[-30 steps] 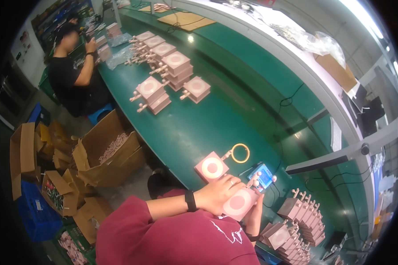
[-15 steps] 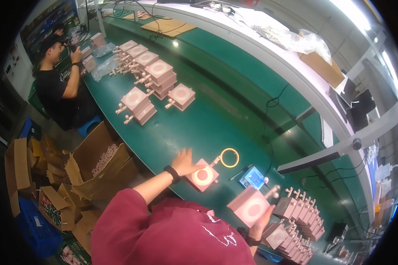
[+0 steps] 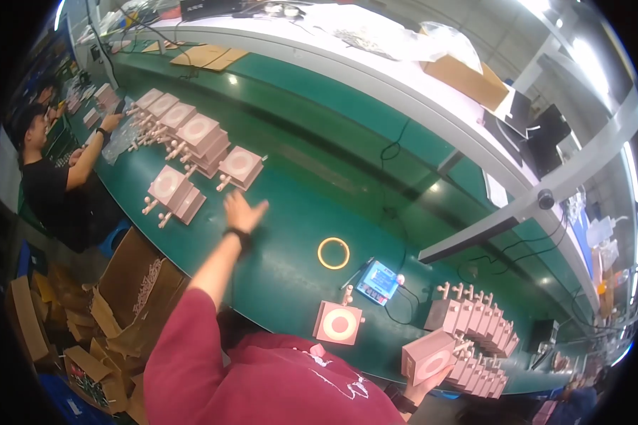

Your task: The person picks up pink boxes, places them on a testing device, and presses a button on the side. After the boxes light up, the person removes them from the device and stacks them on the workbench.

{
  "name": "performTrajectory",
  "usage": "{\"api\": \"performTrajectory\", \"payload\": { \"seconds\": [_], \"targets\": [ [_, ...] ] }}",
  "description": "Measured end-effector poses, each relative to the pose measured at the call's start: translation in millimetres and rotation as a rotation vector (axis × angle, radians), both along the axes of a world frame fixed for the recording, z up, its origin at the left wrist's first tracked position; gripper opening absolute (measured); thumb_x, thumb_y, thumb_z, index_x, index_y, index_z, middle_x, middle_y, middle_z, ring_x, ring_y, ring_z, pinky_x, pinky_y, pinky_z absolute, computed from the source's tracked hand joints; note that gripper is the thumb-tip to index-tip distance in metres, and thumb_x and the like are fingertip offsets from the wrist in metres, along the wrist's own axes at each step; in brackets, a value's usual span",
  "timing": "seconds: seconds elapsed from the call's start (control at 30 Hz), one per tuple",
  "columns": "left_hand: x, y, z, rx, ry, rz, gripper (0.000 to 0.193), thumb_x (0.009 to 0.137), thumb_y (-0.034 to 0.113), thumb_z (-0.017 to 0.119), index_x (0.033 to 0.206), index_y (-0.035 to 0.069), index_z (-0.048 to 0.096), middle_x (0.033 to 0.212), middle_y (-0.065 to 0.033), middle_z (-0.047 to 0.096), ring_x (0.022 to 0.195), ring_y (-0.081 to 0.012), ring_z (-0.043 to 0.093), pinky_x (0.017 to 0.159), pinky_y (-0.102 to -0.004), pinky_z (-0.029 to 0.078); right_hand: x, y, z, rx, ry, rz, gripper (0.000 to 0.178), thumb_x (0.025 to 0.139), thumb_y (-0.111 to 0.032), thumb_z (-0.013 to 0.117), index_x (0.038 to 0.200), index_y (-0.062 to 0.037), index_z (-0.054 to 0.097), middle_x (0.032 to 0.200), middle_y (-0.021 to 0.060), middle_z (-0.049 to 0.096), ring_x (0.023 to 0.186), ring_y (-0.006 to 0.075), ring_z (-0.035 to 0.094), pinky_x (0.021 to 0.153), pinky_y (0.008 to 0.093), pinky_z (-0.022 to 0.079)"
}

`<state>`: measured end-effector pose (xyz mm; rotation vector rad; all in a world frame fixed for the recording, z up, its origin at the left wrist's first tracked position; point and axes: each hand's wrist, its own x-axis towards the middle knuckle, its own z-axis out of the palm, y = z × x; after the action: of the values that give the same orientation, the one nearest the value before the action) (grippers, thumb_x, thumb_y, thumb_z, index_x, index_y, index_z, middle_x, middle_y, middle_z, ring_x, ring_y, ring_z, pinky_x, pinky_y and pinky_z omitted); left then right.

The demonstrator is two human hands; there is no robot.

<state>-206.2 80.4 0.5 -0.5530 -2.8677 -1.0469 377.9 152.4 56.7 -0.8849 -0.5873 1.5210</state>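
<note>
My left hand [image 3: 242, 212] reaches out over the table with fingers and thumb spread, just on the near side of a pink square box [image 3: 241, 167] with a pale ring on its face and a knobbed stem. At the lower right my right hand [image 3: 429, 384] grips another pink box [image 3: 428, 355] from below, beside rows of similar boxes [image 3: 468, 315]. In front of my body lies a third pink box [image 3: 339, 323], its ring looking bright, its stem pointing away from me. Beyond it are a yellow ring [image 3: 333, 253] and a small blue-screened device [image 3: 379, 281].
Stacked pink boxes [image 3: 198, 134] stand at the far left, with a nearer pair [image 3: 174, 191]. A co-worker [image 3: 57, 170] sits along the left edge. Cardboard cartons [image 3: 131, 283] are beside the table. A slanted metal support [image 3: 503, 219] and a shelf [image 3: 376, 67] overhang it.
My left hand has left the box before me and moved away to the left. That box now lies nearer me. My right hand has carried its box rightward to the rows. The view has shifted.
</note>
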Motion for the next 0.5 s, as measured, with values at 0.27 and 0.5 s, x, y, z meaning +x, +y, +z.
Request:
{"api": "performTrajectory", "payload": {
  "seconds": [0.27,0.5],
  "targets": [
    [-104,50,40,-0.756,0.163,0.24,0.107,0.056,0.075,0.068,0.131,0.001,0.047,0.133,-0.0177,0.047,0.126,-0.0338,0.042,0.103,-0.0474,0.033,17,1,-34,0.012,-0.015,-0.126,0.067,0.095,-0.057,0.037,0.14,-0.0065,0.037,0.138,0.0105,0.045,0.124,0.0287,0.046,0.103,0.0421,0.038],
    [-108,99,80,-0.581,-0.37,0.452,0.117,0.057,0.076,0.065,0.141,0.0,0.033,0.14,-0.0192,0.044,0.134,-0.0345,0.036,0.109,-0.0517,0.025,-9,-3,-3,-0.077,-0.048,-0.147,0.066,0.097,-0.056,0.035,0.14,-0.0061,0.036,0.138,0.0116,0.046,0.123,0.0287,0.047,0.103,0.041,0.039]
  ]
}}
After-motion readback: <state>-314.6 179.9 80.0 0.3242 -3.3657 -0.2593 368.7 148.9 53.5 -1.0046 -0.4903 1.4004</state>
